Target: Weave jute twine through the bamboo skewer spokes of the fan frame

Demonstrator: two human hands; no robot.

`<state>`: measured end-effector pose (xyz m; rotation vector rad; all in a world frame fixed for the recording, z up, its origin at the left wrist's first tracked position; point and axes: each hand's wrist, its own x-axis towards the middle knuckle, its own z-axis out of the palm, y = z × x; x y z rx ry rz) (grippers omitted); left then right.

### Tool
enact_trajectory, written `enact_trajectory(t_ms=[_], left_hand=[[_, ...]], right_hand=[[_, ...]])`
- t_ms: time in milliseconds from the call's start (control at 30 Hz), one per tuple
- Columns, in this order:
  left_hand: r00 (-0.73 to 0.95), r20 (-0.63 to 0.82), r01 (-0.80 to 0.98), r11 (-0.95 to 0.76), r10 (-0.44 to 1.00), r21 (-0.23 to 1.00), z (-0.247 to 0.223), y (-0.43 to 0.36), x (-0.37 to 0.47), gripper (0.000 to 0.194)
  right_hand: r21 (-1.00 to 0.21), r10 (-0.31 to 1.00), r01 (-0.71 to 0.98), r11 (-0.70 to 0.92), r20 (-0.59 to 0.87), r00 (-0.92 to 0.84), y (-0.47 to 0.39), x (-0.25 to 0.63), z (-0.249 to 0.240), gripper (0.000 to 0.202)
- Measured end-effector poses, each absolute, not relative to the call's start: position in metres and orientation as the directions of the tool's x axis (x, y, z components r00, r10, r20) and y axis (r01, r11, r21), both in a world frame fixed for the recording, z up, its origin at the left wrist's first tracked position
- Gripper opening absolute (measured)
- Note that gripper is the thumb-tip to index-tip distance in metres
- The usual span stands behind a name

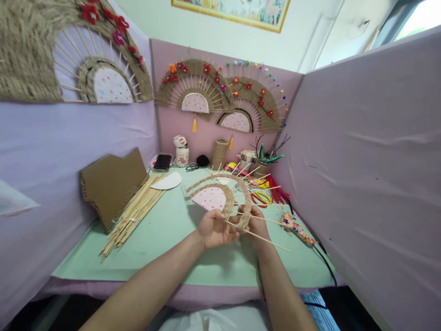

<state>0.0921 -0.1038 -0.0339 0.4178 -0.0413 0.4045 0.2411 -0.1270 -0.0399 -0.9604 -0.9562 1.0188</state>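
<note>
**Hands close, fingers bent**

Your left hand: palm partly up, fingers curled toward your right hand, just beside it. Right fingers bent inward. Left forearm, right forearm bare, converging toward the hands.

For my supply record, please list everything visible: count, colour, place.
Fan frame: one, tan and pink, in hands
Wall fans: three, brown, left and back
Stick bundle: one, pale, left
Cardboard: one stack, brown, left
Half-disc: one, white, on sticks
Phone: one, black, back left
Jar: one, white, back left
Spool: one, tan, back centre
Branch pot: one, brown, back right
Glue gun: one, multicoloured, right
Small items: uncounted, mixed, back
Partitions: three, purplish, around
Picture: one, gold-framed, above
Table: one, green, below
Left hand, right hand: two, bare, centre
</note>
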Motion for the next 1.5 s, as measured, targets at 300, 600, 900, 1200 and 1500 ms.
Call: enact_trajectory(t_ms=[300, 600, 900, 1200, 1500], left_hand=[[0.936, 0.156, -0.35, 0.784, 0.316, 0.512, -0.031, -0.106, 0.092, 0.048], [0.917, 0.125, -0.375, 0.717, 0.378, 0.587, -0.031, -0.099, 0.089, 0.045], [0.903, 0.112, -0.387, 0.669, 0.416, 0.634, -0.029, -0.094, 0.084, 0.042], [0.915, 0.091, -0.354, 0.674, 0.393, 0.649, -0.033, -0.091, 0.084, 0.043], [0.937, 0.003, -0.247, 0.654, 0.35, 0.715, -0.028, -0.078, 0.069, 0.043]], right_hand=[[-0.939, 0.907, -0.148, 0.31, 0.246, 0.341, -0.129, 0.255, -0.035, 0.024], [-0.831, 0.734, 0.396, 0.39, 0.541, 0.411, -0.144, 0.291, -0.018, 0.017], [-0.679, 0.647, 0.582, 0.447, 0.695, 0.315, -0.158, 0.312, -0.007, 0.016], [-0.557, 0.545, 0.726, 0.403, 0.783, 0.298, -0.165, 0.312, 0.001, 0.013], [-0.363, 0.534, 0.807, 0.466, 0.843, 0.071, -0.172, 0.322, 0.008, 0.008]])
